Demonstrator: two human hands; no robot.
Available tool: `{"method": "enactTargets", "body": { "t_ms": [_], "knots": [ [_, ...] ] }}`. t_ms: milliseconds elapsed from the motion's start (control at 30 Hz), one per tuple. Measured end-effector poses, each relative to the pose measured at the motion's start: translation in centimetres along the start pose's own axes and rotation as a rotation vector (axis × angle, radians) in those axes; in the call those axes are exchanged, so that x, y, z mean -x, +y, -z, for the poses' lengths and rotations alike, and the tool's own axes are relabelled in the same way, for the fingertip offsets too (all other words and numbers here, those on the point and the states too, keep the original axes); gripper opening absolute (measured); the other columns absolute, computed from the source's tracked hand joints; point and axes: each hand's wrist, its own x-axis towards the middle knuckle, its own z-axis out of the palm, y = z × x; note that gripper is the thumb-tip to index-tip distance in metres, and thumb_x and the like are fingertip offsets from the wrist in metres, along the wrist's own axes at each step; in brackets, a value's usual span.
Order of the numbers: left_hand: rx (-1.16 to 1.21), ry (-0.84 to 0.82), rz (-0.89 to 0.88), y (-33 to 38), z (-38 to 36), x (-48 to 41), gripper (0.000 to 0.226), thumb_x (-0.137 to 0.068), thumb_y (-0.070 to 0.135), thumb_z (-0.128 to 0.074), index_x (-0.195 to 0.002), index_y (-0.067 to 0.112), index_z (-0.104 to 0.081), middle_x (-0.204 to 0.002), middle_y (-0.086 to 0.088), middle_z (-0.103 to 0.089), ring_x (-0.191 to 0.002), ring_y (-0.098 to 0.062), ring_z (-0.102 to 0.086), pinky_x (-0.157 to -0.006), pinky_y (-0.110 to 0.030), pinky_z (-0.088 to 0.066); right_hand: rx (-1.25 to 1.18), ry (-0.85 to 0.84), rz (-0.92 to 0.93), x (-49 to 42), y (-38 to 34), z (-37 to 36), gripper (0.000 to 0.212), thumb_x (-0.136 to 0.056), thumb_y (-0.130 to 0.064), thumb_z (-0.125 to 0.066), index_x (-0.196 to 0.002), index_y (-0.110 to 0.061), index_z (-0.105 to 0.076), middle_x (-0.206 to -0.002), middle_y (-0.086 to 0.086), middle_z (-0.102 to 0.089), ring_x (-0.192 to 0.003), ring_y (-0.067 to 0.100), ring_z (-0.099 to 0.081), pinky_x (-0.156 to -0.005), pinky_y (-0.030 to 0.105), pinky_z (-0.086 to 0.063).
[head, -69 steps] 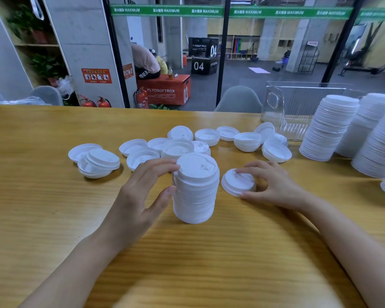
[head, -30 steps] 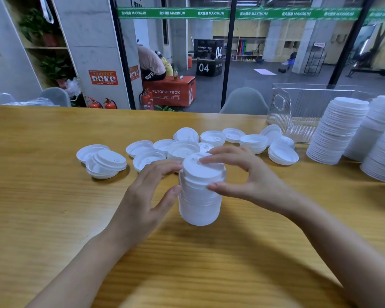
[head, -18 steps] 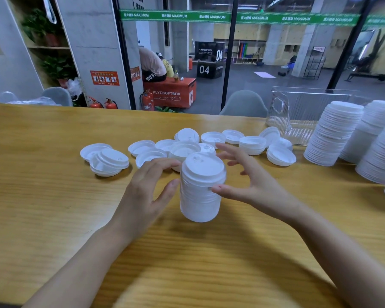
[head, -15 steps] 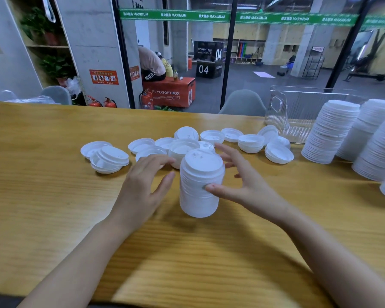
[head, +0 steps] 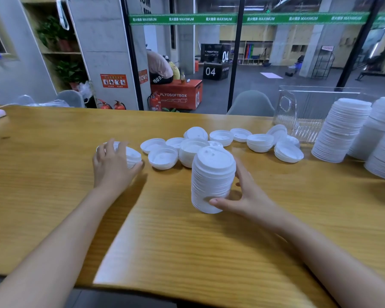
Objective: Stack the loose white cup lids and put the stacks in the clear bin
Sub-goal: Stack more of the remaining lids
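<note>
Head view; yellow wooden table [head: 187,252] fills the lower frame.

Hands: 2. Right hand [head: 246,197] grips the one tall stack of white plastic cup lids [head: 212,181] at frame centre; thumb pressed on its lower front, fingers wrapped behind; stack upright on the table. Left hand [head: 112,166], left of centre, lies over one low stack of white lids [head: 132,154]; fingers curved over its top, thumb against its near right side; motion-blurred.

Loose white lids [head: 162,157]: roughly a dozen in a band behind the tall stack, some nested in twos or threes; overlap prevents an exact count.

Clear ribbed plastic bin [head: 298,112]: 1, upper right, at the table's far edge; contents not discernible.

Finished white lid columns [head: 342,130]: 3 at right edge, outside the bin; sliver of a fourth below them.
</note>
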Motion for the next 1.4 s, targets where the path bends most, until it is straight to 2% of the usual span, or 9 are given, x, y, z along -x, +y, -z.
{"method": "enactTargets", "body": {
  "t_ms": [100,267,633,933,1033,1133,1233,1300,1400],
  "knots": [
    [-0.067,-0.026,0.023,-0.6,-0.5,-0.3,0.062,-0.088,0.053,-0.062,-0.140,0.020,-0.050,-0.145,-0.014,-0.045,-0.135,-0.037,-0.032,-0.111,-0.047,-0.021,0.019,-0.004,0.013,0.1,0.2,0.2,0.109,-0.064,-0.063,-0.075,-0.152,-0.045,-0.013,-0.150,-0.036,-0.025,-0.139,0.000,-0.029,-0.117,0.044,-0.027],
    [-0.058,0.047,-0.014,-1.2,-0.8,-0.4,0.048,-0.087,0.039,-0.068,-0.130,0.019,-0.060,-0.134,-0.010,-0.058,-0.126,-0.037,-0.043,-0.108,-0.048,-0.023,0.028,-0.015,0.023,0.1,0.3,0.5,0.110,-0.065,-0.064,-0.073,-0.153,-0.044,-0.011,-0.155,-0.032,-0.020,-0.140,-0.004,-0.025,-0.117,0.041,-0.028],
    [-0.026,0.009,-0.048,-1.2,-1.7,-0.6,0.048,-0.089,0.043,-0.066,-0.132,0.022,-0.059,-0.139,-0.007,-0.054,-0.129,-0.031,-0.042,-0.110,-0.048,-0.023,0.042,-0.018,0.030,0.2,0.5,0.8,0.109,-0.065,-0.064,-0.073,-0.152,-0.047,-0.010,-0.154,-0.032,-0.020,-0.137,-0.010,-0.024,-0.116,0.034,-0.027],
    [0.308,0.250,-0.037,1.3,1.1,0.5,0.045,-0.084,0.043,-0.067,-0.124,0.023,-0.062,-0.132,-0.002,-0.057,-0.120,-0.031,-0.046,-0.096,-0.047,-0.033,0.052,0.043,0.049,0.1,0.8,1.0,0.111,-0.062,-0.069,-0.072,-0.149,-0.053,-0.005,-0.143,-0.033,-0.029,-0.137,-0.005,-0.025,-0.118,0.037,-0.027],
    [0.497,0.301,-0.100,3.9,3.1,1.7,0.044,-0.082,0.042,-0.070,-0.122,0.025,-0.061,-0.128,0.009,-0.058,-0.114,-0.021,-0.047,-0.095,-0.035,-0.034,0.066,0.098,0.096,0.1,0.9,1.2,0.108,-0.065,-0.067,-0.071,-0.151,-0.050,-0.007,-0.140,-0.031,-0.035,-0.137,-0.003,-0.027,-0.116,0.034,-0.027],
    [0.816,0.133,-0.167,7.3,5.2,4.1,0.045,-0.076,0.055,-0.061,-0.117,0.036,-0.059,-0.122,0.024,-0.057,-0.115,-0.005,-0.047,-0.094,-0.008,-0.029,0.081,0.151,0.171,0.3,0.9,1.4,0.095,-0.074,-0.064,-0.066,-0.151,-0.047,-0.013,-0.142,-0.033,-0.035,-0.138,0.003,-0.030,-0.113,0.029,-0.027],
    [1.001,-0.127,-0.222,9.8,5.6,6.4,0.047,-0.073,0.056,-0.064,-0.117,0.041,-0.061,-0.123,0.022,-0.060,-0.124,-0.005,-0.047,-0.102,-0.017,-0.032,0.079,0.217,0.237,0.5,0.7,1.6,0.075,-0.085,-0.059,-0.057,-0.149,-0.043,-0.023,-0.145,-0.025,-0.038,-0.139,0.009,-0.032,-0.112,0.026,-0.027],
    [1.014,-0.200,-0.269,10.5,5.4,7.2,0.047,-0.073,0.056,-0.065,-0.118,0.041,-0.061,-0.124,0.023,-0.060,-0.128,-0.007,-0.046,-0.103,-0.023,-0.034,0.095,0.250,0.263,0.6,0.6,1.8,0.066,-0.088,-0.056,-0.052,-0.147,-0.038,-0.030,-0.147,-0.018,-0.040,-0.138,0.012,-0.035,-0.113,0.027,-0.028],
    [1.001,-0.238,-0.294,10.8,5.2,7.6,0.048,-0.073,0.056,-0.065,-0.119,0.041,-0.060,-0.127,0.025,-0.058,-0.131,-0.005,-0.043,-0.100,-0.016,-0.030,0.101,0.272,0.270,0.5,0.4,2.0,0.060,-0.089,-0.054,-0.050,-0.144,-0.036,-0.035,-0.145,-0.017,-0.043,-0.134,0.012,-0.037,-0.111,0.025,-0.028]
  ]
}}
